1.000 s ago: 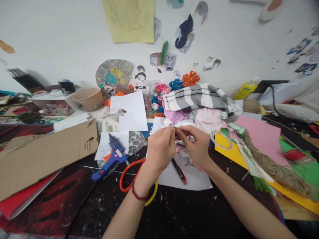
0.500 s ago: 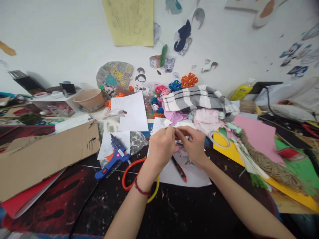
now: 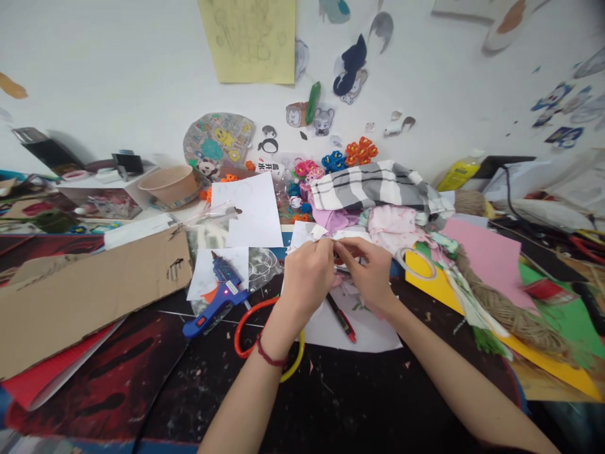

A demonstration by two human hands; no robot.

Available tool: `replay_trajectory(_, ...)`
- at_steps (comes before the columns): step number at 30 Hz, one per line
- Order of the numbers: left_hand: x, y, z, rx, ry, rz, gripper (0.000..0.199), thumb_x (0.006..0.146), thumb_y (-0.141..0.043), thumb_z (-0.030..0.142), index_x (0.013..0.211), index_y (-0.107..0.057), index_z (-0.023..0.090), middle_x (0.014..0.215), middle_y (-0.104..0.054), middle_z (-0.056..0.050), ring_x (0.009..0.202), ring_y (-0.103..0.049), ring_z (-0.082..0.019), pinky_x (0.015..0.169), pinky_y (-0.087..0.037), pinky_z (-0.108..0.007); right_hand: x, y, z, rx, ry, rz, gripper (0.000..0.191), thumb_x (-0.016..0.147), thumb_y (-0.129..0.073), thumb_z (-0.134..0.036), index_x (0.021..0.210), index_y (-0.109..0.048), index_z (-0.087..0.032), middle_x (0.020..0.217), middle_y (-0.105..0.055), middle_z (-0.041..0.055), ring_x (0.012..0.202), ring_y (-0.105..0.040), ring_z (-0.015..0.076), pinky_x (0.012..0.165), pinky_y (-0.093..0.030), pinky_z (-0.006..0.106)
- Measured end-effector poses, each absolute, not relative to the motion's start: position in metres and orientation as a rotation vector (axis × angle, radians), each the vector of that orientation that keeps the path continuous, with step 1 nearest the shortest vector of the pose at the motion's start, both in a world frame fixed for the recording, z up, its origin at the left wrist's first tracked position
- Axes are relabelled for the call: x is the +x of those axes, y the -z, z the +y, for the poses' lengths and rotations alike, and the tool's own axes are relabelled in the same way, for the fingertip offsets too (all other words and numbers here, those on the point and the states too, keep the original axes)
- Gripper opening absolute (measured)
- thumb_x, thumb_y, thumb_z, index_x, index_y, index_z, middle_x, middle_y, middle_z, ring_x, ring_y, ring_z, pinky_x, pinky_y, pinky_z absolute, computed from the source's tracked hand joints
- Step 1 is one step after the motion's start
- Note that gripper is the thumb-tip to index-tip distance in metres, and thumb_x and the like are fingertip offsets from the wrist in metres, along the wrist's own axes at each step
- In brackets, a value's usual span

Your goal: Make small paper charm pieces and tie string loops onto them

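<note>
My left hand (image 3: 309,274) and my right hand (image 3: 366,271) meet fingertip to fingertip above a white paper sheet (image 3: 373,334). Both have their fingers closed in a pinch. What lies between them is small and hidden by the fingers. A red and black pen (image 3: 341,318) rests on the sheet just below the hands, with pink scraps near it. Beside my left wrist lie the orange (image 3: 242,331) and yellow (image 3: 299,362) loops of what look like scissor handles, partly covered by my forearm. A blue glue gun (image 3: 220,299) with a lit light sits further left.
Cardboard (image 3: 94,287) and a red folder (image 3: 42,384) cover the left side. Folded checked cloth (image 3: 373,189) lies behind my hands. On the right are a tape roll (image 3: 416,263), yellow card (image 3: 439,290), twine (image 3: 510,312) and pink paper (image 3: 486,252). A bowl (image 3: 169,186) stands back left.
The view has shifted slightly. Both hands stay together over the paper in nearly the same pose, and the things around them have not visibly moved.
</note>
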State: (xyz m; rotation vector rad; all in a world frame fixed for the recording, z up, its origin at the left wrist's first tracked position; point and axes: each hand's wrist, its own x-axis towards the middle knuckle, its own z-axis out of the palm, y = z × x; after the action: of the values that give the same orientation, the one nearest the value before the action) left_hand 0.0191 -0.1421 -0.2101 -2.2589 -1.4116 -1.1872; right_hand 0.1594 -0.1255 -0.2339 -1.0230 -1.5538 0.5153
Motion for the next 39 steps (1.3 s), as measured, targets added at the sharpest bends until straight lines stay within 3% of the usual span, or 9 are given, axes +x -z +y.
replay_trajectory(5,0.018,0.207,-0.145,-2.171,1.301,-1.524,0.023,0.095,-0.046,0.022,0.079,-0.062,0.016,0.057,-0.056,-0.001,0.053,-0.050,-0.013,0.051,-0.028,-0.027,0.158,0.233,-0.123,-0.976,-0.725,-1.392,0.019,0.083,-0.070,-0.039,0.090,-0.072,-0.021,0.082,-0.074,0.0027,0.070,-0.069,0.0157,0.062,-0.057,0.028)
replay_trajectory(11,0.014,0.198,-0.148,-2.091,1.502,-1.501,0.017,0.094,-0.050,0.022,0.080,-0.061,0.017,0.060,-0.054,0.001,0.057,-0.047,-0.012,0.057,-0.033,-0.027,0.158,0.224,-0.123,-0.921,-0.821,-1.289,0.020,0.080,-0.073,-0.038,0.086,-0.072,-0.019,0.077,-0.074,0.0030,0.061,-0.066,0.0138,0.047,-0.050,0.022)
replay_trajectory(17,0.011,0.184,-0.148,-2.247,1.773,-1.449,0.012,0.091,-0.055,0.019,0.080,-0.061,0.019,0.088,-0.063,-0.005,0.086,-0.056,-0.018,0.077,-0.044,-0.032,0.155,0.219,-0.129,-0.884,-0.859,-1.308,0.018,0.081,-0.072,-0.037,0.087,-0.073,-0.021,0.080,-0.074,0.0026,0.063,-0.067,0.0136,0.055,-0.056,0.025)
replay_trajectory(22,0.010,0.185,-0.146,-2.455,1.871,-1.412,0.014,0.091,-0.052,0.015,0.079,-0.059,0.019,0.079,-0.064,-0.002,0.073,-0.055,-0.014,0.068,-0.044,-0.028,0.156,0.218,-0.131,-0.871,-0.831,-1.328,0.013,0.082,-0.071,-0.035,0.086,-0.073,-0.022,0.082,-0.074,0.0015,0.072,-0.069,0.0142,0.066,-0.060,0.027)
replay_trajectory(30,0.009,0.188,-0.146,-2.399,1.811,-1.409,0.013,0.092,-0.052,0.015,0.080,-0.057,0.018,0.081,-0.065,-0.003,0.075,-0.056,-0.014,0.067,-0.044,-0.028,0.158,0.218,-0.129,-0.868,-1.024,-1.326,0.020,0.080,-0.073,-0.038,0.092,-0.075,-0.023,0.085,-0.075,0.0026,0.064,-0.067,0.0137,0.049,-0.054,0.023)
replay_trajectory(39,0.014,0.190,-0.146,-2.336,1.614,-1.397,0.013,0.091,-0.053,0.016,0.079,-0.056,0.018,0.089,-0.066,-0.006,0.089,-0.058,-0.019,0.081,-0.046,-0.033,0.158,0.217,-0.130,-0.881,-0.867,-1.343,0.014,0.082,-0.072,-0.031,0.091,-0.075,-0.021,0.081,-0.073,0.0009,0.060,-0.064,0.0103,0.053,-0.055,0.022)
